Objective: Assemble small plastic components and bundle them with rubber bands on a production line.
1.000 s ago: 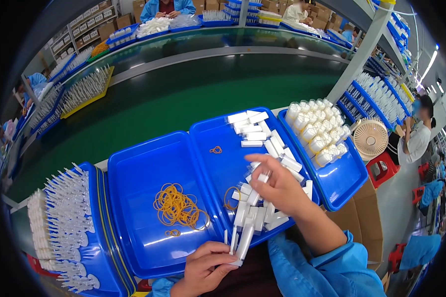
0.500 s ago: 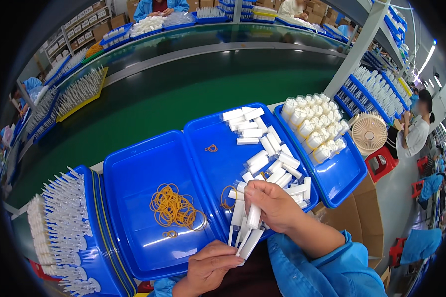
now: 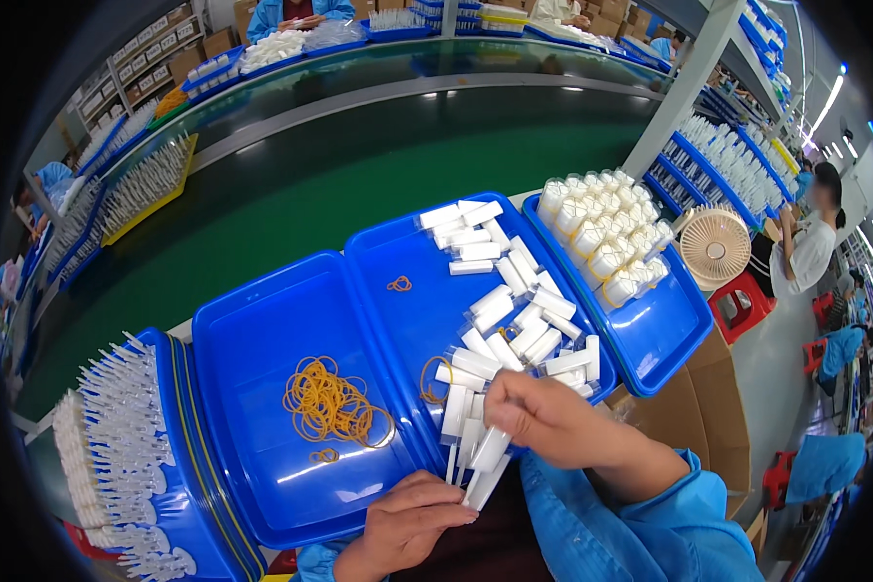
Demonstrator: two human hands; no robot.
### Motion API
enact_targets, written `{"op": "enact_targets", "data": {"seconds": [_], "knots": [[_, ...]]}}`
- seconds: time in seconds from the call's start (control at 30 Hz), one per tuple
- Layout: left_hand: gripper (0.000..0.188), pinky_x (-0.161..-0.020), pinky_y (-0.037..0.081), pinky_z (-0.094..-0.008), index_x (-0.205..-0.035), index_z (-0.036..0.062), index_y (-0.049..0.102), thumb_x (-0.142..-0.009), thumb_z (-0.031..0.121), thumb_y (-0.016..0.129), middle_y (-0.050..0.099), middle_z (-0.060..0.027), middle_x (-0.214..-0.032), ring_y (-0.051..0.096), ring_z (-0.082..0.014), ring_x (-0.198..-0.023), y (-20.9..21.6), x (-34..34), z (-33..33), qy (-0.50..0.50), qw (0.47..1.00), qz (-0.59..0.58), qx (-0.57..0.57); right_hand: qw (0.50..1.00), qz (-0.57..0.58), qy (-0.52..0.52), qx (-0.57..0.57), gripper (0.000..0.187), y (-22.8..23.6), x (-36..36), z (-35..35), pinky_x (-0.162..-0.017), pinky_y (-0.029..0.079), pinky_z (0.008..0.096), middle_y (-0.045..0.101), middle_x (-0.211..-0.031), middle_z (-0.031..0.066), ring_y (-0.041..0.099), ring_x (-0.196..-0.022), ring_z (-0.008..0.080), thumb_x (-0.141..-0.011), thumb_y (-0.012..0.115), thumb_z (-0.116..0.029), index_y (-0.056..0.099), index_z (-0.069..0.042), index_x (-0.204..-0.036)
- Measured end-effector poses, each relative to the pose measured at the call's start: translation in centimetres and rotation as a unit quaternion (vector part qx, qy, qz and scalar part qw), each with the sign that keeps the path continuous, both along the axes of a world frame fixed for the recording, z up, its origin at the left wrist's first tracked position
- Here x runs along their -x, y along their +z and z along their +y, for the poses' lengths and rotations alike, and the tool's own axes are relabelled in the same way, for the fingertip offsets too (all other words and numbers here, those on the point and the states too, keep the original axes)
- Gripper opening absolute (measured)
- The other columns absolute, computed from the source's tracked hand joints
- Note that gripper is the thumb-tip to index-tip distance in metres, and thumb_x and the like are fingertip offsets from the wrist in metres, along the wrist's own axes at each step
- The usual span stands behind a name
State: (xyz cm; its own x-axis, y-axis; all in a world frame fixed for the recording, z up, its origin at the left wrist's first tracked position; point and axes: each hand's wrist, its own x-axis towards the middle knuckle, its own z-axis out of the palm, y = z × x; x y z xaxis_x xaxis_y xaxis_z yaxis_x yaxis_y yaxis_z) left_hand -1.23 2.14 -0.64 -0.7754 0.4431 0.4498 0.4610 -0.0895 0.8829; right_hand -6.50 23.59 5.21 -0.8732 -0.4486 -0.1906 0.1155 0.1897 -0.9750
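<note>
My left hand (image 3: 412, 519) is low in the middle, its fingers pressed together around the lower ends of a few slim white pieces (image 3: 476, 490). Just above and to the right, my right hand (image 3: 538, 417) is closed on the upper end of a white oblong piece (image 3: 491, 449) that slants down toward the left hand. The right fingers are slightly blurred. Loose white oblong pieces (image 3: 475, 364) with clear plastic at their ends lie beside and beyond the right hand in a blue tray (image 3: 388, 325).
Yellow rubber bands (image 3: 335, 403) lie heaped in a blue tray (image 3: 252, 339) to the left. Bundled white pieces (image 3: 606, 228) stand in a right-hand tray. Far left, a tray holds thin white parts (image 3: 126, 436). Beyond runs a green conveyor belt (image 3: 359, 184). A fan (image 3: 713, 247) stands right.
My right hand has moved slightly down toward the left hand, lowering the white oblong piece. My left hand is nearly unmoved. The whole view has shifted slightly.
</note>
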Motion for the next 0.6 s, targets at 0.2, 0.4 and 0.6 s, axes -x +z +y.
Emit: {"op": "enact_targets", "data": {"seconds": [0.2, 0.4, 0.6], "knots": [[0.019, -0.066, 0.047, -0.0277, -0.083, 0.0042, 0.067, -0.072, -0.009, 0.06, 0.054, -0.0114, -0.097, 0.056, -0.0194, -0.074, -0.1, -0.7, 0.2, 0.009, 0.999, -0.031, -0.011, 0.991, 0.117, 0.043, -0.053, 0.02, -0.3, -1.4, -1.2, -0.058, 0.04, 0.0349, 0.053, -0.063, 0.0106, 0.053, -0.059, 0.0274, -0.09, 0.046, -0.023, 0.049, -0.004, -0.084], [0.022, -0.075, 0.042, -0.0321, -0.086, 0.0049, 0.054, -0.07, 0.001, 0.068, 0.05, -0.0126, -0.096, 0.05, -0.0222, -0.087, -0.5, -1.4, 0.3, 0.087, 0.995, -0.049, 0.004, 0.977, 0.174, 0.114, -0.046, 0.02, -1.9, -1.9, -1.9, -0.072, 0.035, 0.0375, 0.056, -0.078, 0.011, 0.052, -0.076, 0.0285, -0.089, 0.048, -0.025, 0.053, -0.006, -0.09], [0.02, -0.089, 0.032, -0.0447, -0.08, 0.0064, 0.056, -0.066, 0.003, 0.071, 0.057, -0.0132, -0.095, 0.054, -0.0205, -0.082, -0.4, -0.4, 0.8, 0.153, 0.986, -0.052, -0.045, 0.805, 0.439, -0.135, -0.375, 0.033, -2.5, 4.1, 2.5, -0.076, 0.044, 0.0396, 0.058, -0.093, 0.0115, 0.054, -0.088, 0.0277, -0.083, 0.051, -0.02, 0.054, -0.006, -0.113]]}}
